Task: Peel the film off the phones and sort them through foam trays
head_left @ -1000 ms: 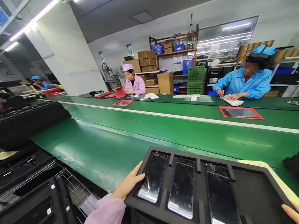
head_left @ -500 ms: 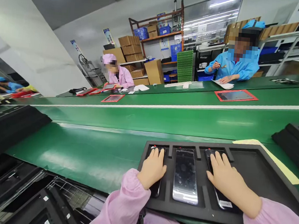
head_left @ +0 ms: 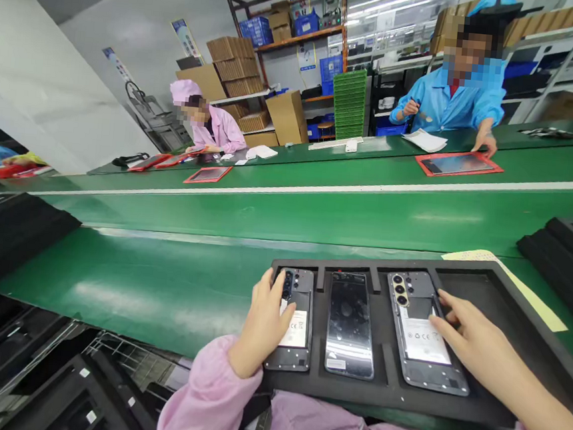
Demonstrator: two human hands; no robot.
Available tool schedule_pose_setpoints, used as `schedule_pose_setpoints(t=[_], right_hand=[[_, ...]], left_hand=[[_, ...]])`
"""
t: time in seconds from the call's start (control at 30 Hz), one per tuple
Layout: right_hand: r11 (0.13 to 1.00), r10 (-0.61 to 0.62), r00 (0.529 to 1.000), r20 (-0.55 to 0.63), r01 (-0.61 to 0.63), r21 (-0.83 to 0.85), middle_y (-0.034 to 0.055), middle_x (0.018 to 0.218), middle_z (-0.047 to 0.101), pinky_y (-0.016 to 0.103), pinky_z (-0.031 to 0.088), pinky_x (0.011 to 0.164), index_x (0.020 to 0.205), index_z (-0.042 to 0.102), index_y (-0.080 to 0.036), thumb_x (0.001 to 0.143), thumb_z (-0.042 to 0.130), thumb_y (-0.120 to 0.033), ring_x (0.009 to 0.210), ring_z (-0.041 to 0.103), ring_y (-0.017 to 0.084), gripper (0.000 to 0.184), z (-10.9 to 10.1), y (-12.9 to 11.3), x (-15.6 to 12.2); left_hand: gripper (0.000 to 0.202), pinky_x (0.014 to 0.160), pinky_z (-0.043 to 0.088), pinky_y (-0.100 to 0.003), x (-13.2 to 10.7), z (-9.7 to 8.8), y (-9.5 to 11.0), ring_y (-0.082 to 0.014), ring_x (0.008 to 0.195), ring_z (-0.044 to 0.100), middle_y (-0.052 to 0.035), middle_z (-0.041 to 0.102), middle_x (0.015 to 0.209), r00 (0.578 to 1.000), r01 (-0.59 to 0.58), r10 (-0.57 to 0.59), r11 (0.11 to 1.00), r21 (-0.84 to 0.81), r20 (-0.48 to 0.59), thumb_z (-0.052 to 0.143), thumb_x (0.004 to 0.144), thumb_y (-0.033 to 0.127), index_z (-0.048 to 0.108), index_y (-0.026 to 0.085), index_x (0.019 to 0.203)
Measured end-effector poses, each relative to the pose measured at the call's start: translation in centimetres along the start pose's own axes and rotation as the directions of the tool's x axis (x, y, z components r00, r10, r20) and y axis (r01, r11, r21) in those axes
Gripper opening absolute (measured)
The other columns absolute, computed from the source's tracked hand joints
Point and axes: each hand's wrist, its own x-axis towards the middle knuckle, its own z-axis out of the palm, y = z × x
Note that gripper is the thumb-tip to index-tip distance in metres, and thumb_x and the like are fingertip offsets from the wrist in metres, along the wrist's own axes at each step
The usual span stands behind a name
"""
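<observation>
Three smartphones are in a black foam tray [head_left: 531, 343] before me. My left hand [head_left: 264, 327] grips the left edge of the left smartphone [head_left: 299, 356], thumb over its white label. This one lies back up, with its lenses and inner parts exposed. My right hand [head_left: 471, 338] holds the right edge of the right smartphone [head_left: 433, 375] with thumb and fingers. It too shows its opened back, a white battery label and a row of lenses, and sits slightly askew. Between them, the middle smartphone [head_left: 352, 321] lies screen up, touched by neither hand.
A yellow paper [head_left: 534, 300] sticks out behind the tray on the green bench [head_left: 159, 291]. Black trays [head_left: 568, 260] stand at right, more [head_left: 13, 238] at left. Across the belt, a blue-sleeved person's hand [head_left: 486, 142] touches a red-framed panel [head_left: 459, 164]; another person in pink [head_left: 224, 129] works further left.
Both outer smartphones have gone from screen up to back up. My hands have shifted from lying on the screens to their outer edges. The blue-sleeved person has reached to the red-framed panel.
</observation>
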Motion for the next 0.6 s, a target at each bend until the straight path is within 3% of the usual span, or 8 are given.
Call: schedule_pose_setpoints(t=[0.1,0.17,0.23,0.3,0.43,0.6], right_hand=[[0.981,-0.127,0.980,-0.152,0.102,-0.162,0.0173,0.108,0.061,0.050,0.048,0.083,0.097,0.062,-0.015,0.076,0.039,-0.056,0.101,0.056,0.036,0.051,0.1,0.7,-0.9],[0.979,-0.141,0.975,-0.172,0.111,-0.173,0.0141,0.098,0.064,0.046,0.052,0.076,0.093,0.062,-0.018,0.080,0.036,-0.055,0.092,0.060,0.033,0.047,-0.3,1.3,-1.4],[0.990,-0.099,0.982,-0.160,0.081,-0.114,0.0095,0.088,0.067,0.040,0.053,0.065,0.090,0.062,-0.021,0.082,0.037,-0.055,0.078,0.064,0.028,0.043,-0.7,1.8,-1.8],[0.998,-0.045,0.987,-0.152,0.039,-0.044,0.0066,0.080,0.067,0.035,0.052,0.057,0.090,0.062,-0.022,0.082,0.039,-0.055,0.065,0.063,0.024,0.041,-0.9,1.9,-2.1],[1.000,-0.002,0.992,-0.129,0.004,0.022,0.0052,0.076,0.066,0.033,0.051,0.054,0.092,0.063,-0.021,0.082,0.038,-0.056,0.061,0.062,0.022,0.044,-1.0,1.6,-2.2],[0.997,0.021,0.995,-0.100,-0.014,0.074,0.0046,0.080,0.067,0.031,0.052,0.056,0.093,0.063,-0.021,0.082,0.040,-0.054,0.066,0.064,0.021,0.042,-1.1,1.4,-2.1]], left_hand=[[0.048,0.108,0.025,-0.054,-0.9,2.8,3.2,-0.0333,0.133,0.030,-0.0206,0.036,0.142,0.985,-0.169,0.166,0.981,0.097,0.042,0.051,0.077,0.024,0.050,0.010,0.123],[0.051,0.107,0.027,-0.053,-1.4,4.7,5.6,-0.0331,0.132,0.032,-0.0205,0.039,0.141,0.941,-0.284,0.247,0.948,0.141,0.233,0.053,0.079,0.030,0.048,0.011,0.126],[0.061,0.107,0.028,-0.055,-1.8,6.4,7.5,-0.0360,0.134,0.027,-0.0226,0.035,0.143,0.877,-0.344,0.237,0.917,0.202,0.419,0.055,0.079,0.038,0.042,0.009,0.131],[0.067,0.106,0.027,-0.056,-1.9,7.5,8.8,-0.0382,0.135,0.023,-0.0254,0.031,0.143,0.836,-0.383,0.200,0.879,0.283,0.511,0.055,0.080,0.041,0.037,0.007,0.135],[0.060,0.105,0.029,-0.053,-1.6,7.9,9.4,-0.0371,0.134,0.025,-0.0258,0.031,0.143,0.822,-0.418,0.150,0.814,0.404,0.549,0.049,0.083,0.028,0.034,0.008,0.138],[0.066,0.099,0.038,-0.052,-1.2,8.5,10.5,-0.0394,0.130,0.033,-0.0249,0.033,0.143,0.858,-0.391,0.115,0.778,0.491,0.501,0.052,0.075,0.019,0.035,0.009,0.137]])
